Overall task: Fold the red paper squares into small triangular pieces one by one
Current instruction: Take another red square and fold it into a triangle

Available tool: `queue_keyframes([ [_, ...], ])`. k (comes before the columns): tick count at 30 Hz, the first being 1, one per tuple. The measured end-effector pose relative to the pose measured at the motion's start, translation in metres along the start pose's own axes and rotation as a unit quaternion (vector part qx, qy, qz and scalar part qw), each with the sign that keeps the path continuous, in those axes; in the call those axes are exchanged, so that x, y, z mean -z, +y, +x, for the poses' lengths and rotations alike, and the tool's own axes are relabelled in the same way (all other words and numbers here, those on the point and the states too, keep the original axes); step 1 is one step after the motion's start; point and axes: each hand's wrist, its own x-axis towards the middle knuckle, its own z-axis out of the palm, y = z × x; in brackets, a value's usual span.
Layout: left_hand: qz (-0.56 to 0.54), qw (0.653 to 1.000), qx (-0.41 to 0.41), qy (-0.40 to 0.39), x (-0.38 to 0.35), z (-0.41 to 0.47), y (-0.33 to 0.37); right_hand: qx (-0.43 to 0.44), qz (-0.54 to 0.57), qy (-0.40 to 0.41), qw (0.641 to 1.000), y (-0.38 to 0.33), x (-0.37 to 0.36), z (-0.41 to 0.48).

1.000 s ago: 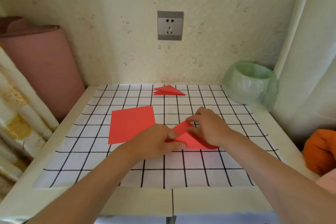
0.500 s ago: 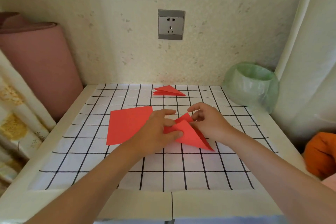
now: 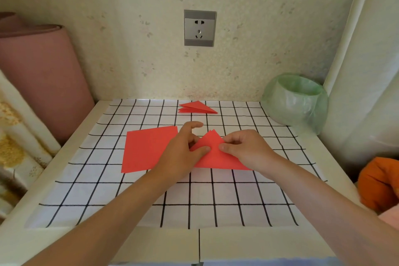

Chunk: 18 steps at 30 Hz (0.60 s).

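Nothing has shifted on the checked cloth (image 3: 216, 201) or the flat red square (image 3: 146, 149) at 9 o'clock of the hands, but the half-folded triangle (image 3: 212, 153) has swung round, apex now toward 12 o'clock. Left hand (image 3: 179, 157) and right hand (image 3: 244, 149) each pinch it mid-cloth, thumbs on top. Finished triangles (image 3: 196, 107) lie stacked at 12 o'clock; this piece likely needs another fold, and the flat square waits untouched.

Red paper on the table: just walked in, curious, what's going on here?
A person is folding paper. The left hand and right hand pinch a half-folded triangle over the table. A flat square lies just left of it, not yet folded. A few finished triangles sit stacked near the wall.
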Motion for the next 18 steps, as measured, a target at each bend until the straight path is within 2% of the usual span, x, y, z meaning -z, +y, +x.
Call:
queue_keyframes([
  [5,0.035,0.999,-0.019,0.007,-0.003,-0.005,0.003,0.012,0.007,-0.003,1.0,-0.002,-0.003,0.0],
  [12,0.063,0.997,-0.019,0.028,-0.008,-0.003,0.0,0.066,-0.051,0.003,0.997,-0.001,-0.012,0.003],
  [18,0.038,0.999,-0.001,0.026,-0.01,-0.002,-0.002,0.075,-0.074,0.024,0.994,0.001,-0.012,0.006],
])
